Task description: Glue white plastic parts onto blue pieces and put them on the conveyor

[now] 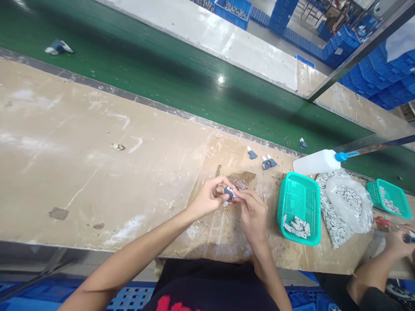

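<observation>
My left hand [209, 198] is closed in a pinch on a small dark blue and pale grey plastic part [229, 193], held a little above the worktable [155, 168]. From the other side my right hand [254, 212] pinches the pale end of the same part with thumb and fingers. The fingertips hide some of it. Just beyond my hands lie similar blue and white parts [269, 162], two of them together, and a single one [252, 153]. Right of my right hand is a green basket [281, 207] with several pale grey pieces [298, 226].
A white squeeze bottle [314, 162] lies behind the basket. Beside it sits a clear bag [348, 203] of grey pieces, then another green basket [402, 198]. A co-worker's hand [398, 242] works at far right. Across the back runs a green conveyor belt [155, 73] carrying parts [59, 47].
</observation>
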`<action>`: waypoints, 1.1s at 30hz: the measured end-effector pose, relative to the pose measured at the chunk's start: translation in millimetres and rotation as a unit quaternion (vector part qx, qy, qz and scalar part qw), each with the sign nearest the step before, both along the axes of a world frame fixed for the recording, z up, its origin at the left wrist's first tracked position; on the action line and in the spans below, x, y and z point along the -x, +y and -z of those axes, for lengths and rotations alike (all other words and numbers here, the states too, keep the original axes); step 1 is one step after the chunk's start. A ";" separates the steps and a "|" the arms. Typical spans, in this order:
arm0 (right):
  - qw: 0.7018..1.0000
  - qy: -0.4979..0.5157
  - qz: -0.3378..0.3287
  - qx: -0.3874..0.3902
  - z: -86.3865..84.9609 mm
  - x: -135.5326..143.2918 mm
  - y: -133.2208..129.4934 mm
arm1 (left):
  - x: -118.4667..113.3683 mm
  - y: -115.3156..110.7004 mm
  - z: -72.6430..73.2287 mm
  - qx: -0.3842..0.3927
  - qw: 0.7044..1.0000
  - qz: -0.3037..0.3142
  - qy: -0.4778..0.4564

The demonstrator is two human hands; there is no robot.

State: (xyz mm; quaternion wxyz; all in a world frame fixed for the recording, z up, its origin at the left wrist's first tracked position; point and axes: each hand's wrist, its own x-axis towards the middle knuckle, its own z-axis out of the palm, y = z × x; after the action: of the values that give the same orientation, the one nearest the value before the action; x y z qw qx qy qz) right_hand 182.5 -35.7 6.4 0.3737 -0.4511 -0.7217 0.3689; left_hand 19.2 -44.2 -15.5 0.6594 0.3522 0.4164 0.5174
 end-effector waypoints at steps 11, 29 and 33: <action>1.000 0.007 -0.010 -0.004 -9.8 9.2 19.6 | 8.1 11.1 2.5 0.148 0.960 0.049 -0.234; 0.999 -0.036 -0.006 -0.017 -16.2 -4.8 10.8 | 1.5 12.6 -0.3 0.270 0.911 0.061 -0.305; 0.994 -0.028 0.105 0.005 -29.4 -55.0 12.3 | 8.2 31.1 -24.9 0.293 0.920 0.061 -0.254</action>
State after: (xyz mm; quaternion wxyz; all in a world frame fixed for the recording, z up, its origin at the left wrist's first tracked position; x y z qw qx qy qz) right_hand 237.5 -23.5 35.8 0.3882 -0.5363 -0.6785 0.3183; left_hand 10.9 -13.0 9.3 0.8470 0.0247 0.3459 0.4029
